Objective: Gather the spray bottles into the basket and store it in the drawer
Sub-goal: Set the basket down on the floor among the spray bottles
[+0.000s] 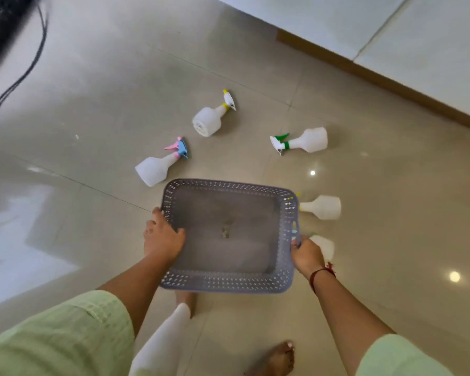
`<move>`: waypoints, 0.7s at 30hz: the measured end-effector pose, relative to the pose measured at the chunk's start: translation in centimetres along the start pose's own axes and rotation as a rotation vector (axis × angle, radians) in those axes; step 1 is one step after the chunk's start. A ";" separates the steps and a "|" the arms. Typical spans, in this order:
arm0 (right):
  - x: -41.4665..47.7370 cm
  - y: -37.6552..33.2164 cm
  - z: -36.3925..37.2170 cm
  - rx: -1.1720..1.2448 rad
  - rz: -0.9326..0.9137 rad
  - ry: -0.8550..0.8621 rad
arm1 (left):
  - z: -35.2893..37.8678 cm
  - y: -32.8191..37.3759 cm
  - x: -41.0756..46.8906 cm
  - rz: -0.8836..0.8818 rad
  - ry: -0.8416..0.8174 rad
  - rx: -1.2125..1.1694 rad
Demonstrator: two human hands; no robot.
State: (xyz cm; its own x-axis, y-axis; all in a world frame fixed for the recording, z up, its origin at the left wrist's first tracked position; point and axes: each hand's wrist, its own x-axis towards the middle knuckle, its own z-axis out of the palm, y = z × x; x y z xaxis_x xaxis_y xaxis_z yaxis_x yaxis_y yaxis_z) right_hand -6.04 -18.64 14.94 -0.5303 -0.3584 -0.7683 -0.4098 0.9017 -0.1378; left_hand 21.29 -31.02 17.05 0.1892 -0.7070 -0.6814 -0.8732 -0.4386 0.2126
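I hold an empty grey perforated basket [228, 282] above the floor with both hands. My left hand [162, 237] grips its left rim and my right hand [305, 255] grips its right handle. Several white spray bottles lie on the tiled floor beyond and beside it: one with a pink and blue head [158, 166], one with a yellow head [210, 118], one with a green head [307, 141]. A further bottle [323, 207] lies right of the basket, its head hidden by the rim. Another bottle [324, 246] is partly hidden behind my right hand.
White cabinet fronts [391, 28] with a wooden plinth [391, 80] run along the top right. Dark cables [17, 77] hang at the far left. My bare feet [276, 359] stand on the glossy floor below the basket.
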 end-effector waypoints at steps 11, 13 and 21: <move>1.1 -15.3 9.3 -0.065 -0.084 -0.229 | -6.8 -11.2 10.0 -0.223 0.028 0.020; 1.8 -16.2 10.8 -0.039 -0.090 -0.251 | -6.0 -12.7 10.3 -0.276 0.022 -0.017; 6.7 -17.0 12.4 -0.051 -0.086 -0.222 | -0.1 -14.4 11.2 -0.403 -0.045 -0.164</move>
State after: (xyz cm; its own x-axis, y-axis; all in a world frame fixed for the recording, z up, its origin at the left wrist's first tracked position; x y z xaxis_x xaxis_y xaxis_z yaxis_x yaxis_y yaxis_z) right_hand 6.52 -33.38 4.36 -0.3186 -0.3662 -0.8743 -0.4863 0.8549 -0.1808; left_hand 36.00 -32.75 6.43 0.4776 -0.4377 -0.7618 -0.6497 -0.7596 0.0292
